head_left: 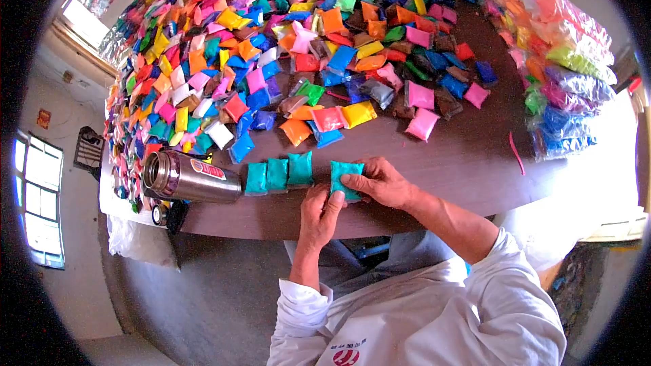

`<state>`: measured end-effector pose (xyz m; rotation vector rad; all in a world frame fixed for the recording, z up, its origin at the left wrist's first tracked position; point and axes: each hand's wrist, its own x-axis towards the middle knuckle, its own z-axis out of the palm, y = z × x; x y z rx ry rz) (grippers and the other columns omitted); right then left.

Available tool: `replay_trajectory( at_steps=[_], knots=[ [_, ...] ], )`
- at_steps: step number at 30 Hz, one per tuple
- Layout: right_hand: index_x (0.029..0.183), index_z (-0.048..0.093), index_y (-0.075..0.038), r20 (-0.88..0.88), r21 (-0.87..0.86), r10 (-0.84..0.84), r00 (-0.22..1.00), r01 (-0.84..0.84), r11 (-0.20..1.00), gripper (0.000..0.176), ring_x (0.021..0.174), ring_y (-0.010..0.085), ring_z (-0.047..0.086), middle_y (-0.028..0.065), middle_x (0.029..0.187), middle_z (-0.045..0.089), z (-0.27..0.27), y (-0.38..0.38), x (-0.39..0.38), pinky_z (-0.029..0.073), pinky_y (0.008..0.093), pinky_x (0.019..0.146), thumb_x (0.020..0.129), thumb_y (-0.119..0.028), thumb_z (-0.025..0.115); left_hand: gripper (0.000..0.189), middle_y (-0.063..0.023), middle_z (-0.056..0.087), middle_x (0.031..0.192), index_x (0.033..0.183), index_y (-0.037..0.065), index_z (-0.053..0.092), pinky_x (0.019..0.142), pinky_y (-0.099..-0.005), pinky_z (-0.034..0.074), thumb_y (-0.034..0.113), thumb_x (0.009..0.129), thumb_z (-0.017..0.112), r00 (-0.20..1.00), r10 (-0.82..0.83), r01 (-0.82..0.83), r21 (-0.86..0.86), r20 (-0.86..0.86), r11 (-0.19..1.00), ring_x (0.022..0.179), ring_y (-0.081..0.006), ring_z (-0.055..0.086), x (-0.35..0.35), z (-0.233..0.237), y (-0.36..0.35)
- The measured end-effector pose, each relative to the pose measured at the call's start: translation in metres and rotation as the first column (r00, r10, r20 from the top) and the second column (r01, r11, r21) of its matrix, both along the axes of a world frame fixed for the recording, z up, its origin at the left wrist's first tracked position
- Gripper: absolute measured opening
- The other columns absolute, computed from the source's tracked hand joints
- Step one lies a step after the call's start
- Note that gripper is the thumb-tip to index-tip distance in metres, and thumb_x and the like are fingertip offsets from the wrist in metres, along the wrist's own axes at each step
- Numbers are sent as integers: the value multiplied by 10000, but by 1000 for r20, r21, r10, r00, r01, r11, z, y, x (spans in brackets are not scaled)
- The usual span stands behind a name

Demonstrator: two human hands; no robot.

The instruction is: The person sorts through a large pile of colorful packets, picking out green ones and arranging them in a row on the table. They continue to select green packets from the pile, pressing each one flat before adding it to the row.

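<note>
Both hands were on one teal packet (pixel 344 173) at the near edge of the brown table (pixel 461 156). The right hand (pixel 381 183) lay across its right side with fingers curled over it. The left hand (pixel 320 215) pinched its near edge from below, fingers narrow. Just left of it, three matching teal packets (pixel 279 173) stood side by side, and past them a steel flask (pixel 193 177) lay on its side. By my reckoning the packet was being squared up to join that row. Setting it flush would call for a small slide leftward without knocking its neighbour. Farther off spread a great heap of coloured packets (pixel 285 34), with filled clear bags (pixel 566 74) at the right.
</note>
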<state>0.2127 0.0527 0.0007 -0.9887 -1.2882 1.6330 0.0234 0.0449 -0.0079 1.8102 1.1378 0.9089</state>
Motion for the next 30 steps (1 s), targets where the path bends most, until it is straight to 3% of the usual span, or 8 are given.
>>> replay_trajectory(
  at_steps=[6, 9, 16, 18, 22, 25, 28, 30],
  knots=[
    [802, 639, -47, -2, 91, -36, 999, 36, 995, 333, 524, 46, 439, -36, 609, 531, -10, -1, 0, 347, 256, 448, 962, -330, 570, 332, -68, 608, 768, 892, 22, 612, 677, -335, 449, 331, 966, 516, 999, 15, -16, 17, 52, 1000, 727, -181, 581, -2, -13, 1],
    [802, 639, -47, -17, 5, -84, 996, 84, 996, 348, 520, 44, 419, -40, 601, 510, -8, -2, -2, 328, 261, 442, 969, -339, 552, 312, -54, 600, 769, 912, 27, 610, 671, -319, 448, 317, 971, 510, 999, 4, -5, 4, 46, 1000, 722, -162, 578, -3, -10, 0],
    [810, 640, -38, -27, 40, -62, 998, 63, 997, 321, 530, 50, 424, -47, 612, 514, -10, -1, -2, 340, 258, 455, 964, -309, 565, 309, -52, 605, 770, 921, 28, 617, 676, -314, 447, 312, 972, 506, 999, -3, 2, 14, 45, 1000, 725, -159, 577, -3, -8, 0],
    [805, 640, -36, -31, 69, -31, 999, 33, 997, 276, 536, 49, 426, -48, 616, 518, -3, -2, -3, 347, 253, 463, 944, -273, 605, 339, -90, 618, 762, 831, 20, 612, 731, -374, 431, 319, 959, 517, 997, 30, -25, -64, 68, 998, 791, -240, 561, 0, -3, -2],
    [841, 649, -37, 87, 47, -10, 996, 5, 999, 231, 557, 43, 434, -53, 632, 527, -6, 0, 2, 353, 250, 470, 924, -252, 636, 325, -84, 613, 747, 830, 23, 609, 722, -376, 431, 310, 956, 522, 999, 25, -24, -11, 46, 1000, 778, -248, 561, 1, -5, -1],
    [906, 654, -33, -9, 55, 5, 1000, -5, 998, 228, 584, 47, 456, -57, 657, 537, -5, 0, 1, 365, 258, 480, 920, -260, 638, 317, -86, 605, 738, 827, 25, 606, 715, -377, 431, 303, 955, 522, 996, 42, -40, -26, 77, 999, 765, -255, 563, 2, -5, -1],
    [958, 653, -31, 133, 132, -21, 991, 3, 991, 225, 593, 54, 471, -50, 691, 558, -16, 0, 1, 380, 262, 491, 912, -251, 646, 315, -90, 604, 737, 813, 25, 607, 699, -377, 432, 297, 952, 530, 998, 43, -43, -2, 54, 999, 739, -259, 563, 2, -6, -1],
    [995, 634, -28, 70, 20, -80, 994, 79, 997, 237, 611, 64, 479, -32, 747, 576, -9, -1, 1, 389, 260, 506, 901, -245, 657, 301, -93, 607, 736, 788, 23, 616, 691, -381, 439, 277, 937, 558, 999, 39, -39, -14, 27, 999, 723, -259, 569, 1, -5, 0]
  ],
)
